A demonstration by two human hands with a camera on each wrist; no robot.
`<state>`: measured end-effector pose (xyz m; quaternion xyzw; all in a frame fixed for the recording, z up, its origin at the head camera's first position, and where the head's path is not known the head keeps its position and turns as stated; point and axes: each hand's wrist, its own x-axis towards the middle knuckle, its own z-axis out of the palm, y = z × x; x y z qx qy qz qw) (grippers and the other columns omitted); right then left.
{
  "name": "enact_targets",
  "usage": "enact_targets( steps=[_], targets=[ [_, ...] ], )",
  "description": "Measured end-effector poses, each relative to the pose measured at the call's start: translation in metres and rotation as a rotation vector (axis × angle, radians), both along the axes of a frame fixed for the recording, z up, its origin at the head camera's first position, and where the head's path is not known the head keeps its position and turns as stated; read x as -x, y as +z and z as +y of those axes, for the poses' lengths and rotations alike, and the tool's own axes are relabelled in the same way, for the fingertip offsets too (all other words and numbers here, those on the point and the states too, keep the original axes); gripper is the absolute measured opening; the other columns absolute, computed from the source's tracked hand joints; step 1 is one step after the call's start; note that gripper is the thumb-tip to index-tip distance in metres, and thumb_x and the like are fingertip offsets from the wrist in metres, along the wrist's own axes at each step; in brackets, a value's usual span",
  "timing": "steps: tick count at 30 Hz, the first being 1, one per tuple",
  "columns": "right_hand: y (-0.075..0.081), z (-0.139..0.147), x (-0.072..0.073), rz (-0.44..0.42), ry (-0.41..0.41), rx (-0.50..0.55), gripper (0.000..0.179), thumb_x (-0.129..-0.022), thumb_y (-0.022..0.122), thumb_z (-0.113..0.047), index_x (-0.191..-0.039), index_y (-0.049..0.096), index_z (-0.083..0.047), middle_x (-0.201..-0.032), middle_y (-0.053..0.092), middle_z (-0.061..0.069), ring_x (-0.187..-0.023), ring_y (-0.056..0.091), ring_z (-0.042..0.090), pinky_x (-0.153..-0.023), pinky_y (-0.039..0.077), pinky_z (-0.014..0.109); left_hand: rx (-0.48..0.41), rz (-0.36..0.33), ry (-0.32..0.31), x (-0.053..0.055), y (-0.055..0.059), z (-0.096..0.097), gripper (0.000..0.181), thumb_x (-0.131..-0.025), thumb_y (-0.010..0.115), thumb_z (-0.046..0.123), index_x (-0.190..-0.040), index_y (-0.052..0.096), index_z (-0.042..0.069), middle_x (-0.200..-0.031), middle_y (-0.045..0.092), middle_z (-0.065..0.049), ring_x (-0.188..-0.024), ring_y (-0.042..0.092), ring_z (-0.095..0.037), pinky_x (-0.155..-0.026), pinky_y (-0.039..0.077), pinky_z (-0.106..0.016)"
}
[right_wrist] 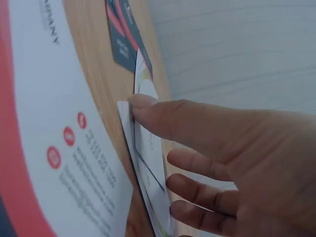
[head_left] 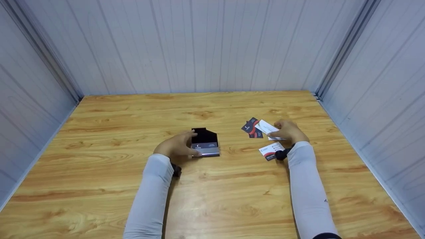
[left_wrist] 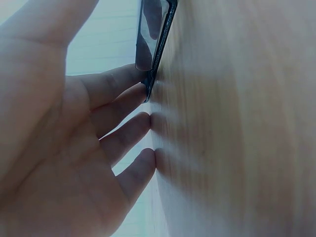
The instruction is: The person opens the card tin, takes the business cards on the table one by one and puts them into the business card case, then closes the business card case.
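Observation:
A black card case point(head_left: 205, 136) lies with its lid raised, a silver front panel point(head_left: 209, 151) and a dark card point(head_left: 206, 145) inside it. My left hand point(head_left: 177, 144) holds the case at its left side, thumb on the silver front and fingertips by the lid. In the left wrist view, the lower fingertips point(left_wrist: 148, 158) rest on the wood. On the right, my right hand point(head_left: 289, 130) grips white business cards point(head_left: 265, 127), its thumb point(right_wrist: 143, 106) over their near edge and its other fingers along the far side.
Dark cards with red bands point(head_left: 250, 125) lie partly beneath the white ones. A white and red card point(head_left: 269, 150) lies nearer, partly hidden by the right wrist camera point(head_left: 281, 154). Pale panel walls point(head_left: 206, 46) enclose the wooden table point(head_left: 232, 199) at the back and sides.

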<state>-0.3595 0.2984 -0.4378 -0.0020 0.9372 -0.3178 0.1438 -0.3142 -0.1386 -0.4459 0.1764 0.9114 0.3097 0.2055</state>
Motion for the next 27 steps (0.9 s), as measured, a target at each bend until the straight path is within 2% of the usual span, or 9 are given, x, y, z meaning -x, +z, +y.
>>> enact_targets(
  steps=[6, 17, 27],
  targets=[
    [-0.0004, -0.0005, 0.0009, -0.017, 0.01, 0.02, 0.063, -0.093, 0.073, -0.026, -0.144, 0.047, 0.002, -0.142, 0.045, 0.029, -0.127, 0.046, 0.04, -0.108, 0.037, 0.053, 0.006, -0.006, 0.002, -0.0007, 0.0009, 0.0008, 0.098, -0.083, 0.08, 0.049, -0.16, 0.028, 0.018, -0.165, 0.02, -0.008, -0.149, 0.021, -0.03, -0.117, 0.024, -0.052],
    [-0.0027, 0.0002, 0.0005, -0.04, 0.027, 0.094, 0.06, -0.094, 0.07, -0.022, -0.143, 0.045, 0.001, -0.141, 0.043, 0.029, -0.124, 0.046, 0.04, -0.106, 0.039, 0.054, 0.005, -0.013, 0.023, -0.001, 0.0, 0.0016, 0.098, -0.083, 0.081, 0.049, -0.16, 0.028, 0.021, -0.166, 0.017, -0.003, -0.15, 0.019, -0.029, -0.118, 0.022, -0.051],
    [-0.0014, -0.0012, 0.0007, -0.053, 0.007, 0.062, 0.064, -0.095, 0.069, -0.022, -0.148, 0.042, 0.002, -0.144, 0.043, 0.027, -0.124, 0.046, 0.037, -0.109, 0.036, 0.052, 0.004, -0.011, 0.02, -0.0012, 0.0003, 0.0009, 0.097, -0.083, 0.08, 0.049, -0.16, 0.028, 0.02, -0.166, 0.017, -0.004, -0.15, 0.018, -0.03, -0.118, 0.023, -0.052]
  ],
)
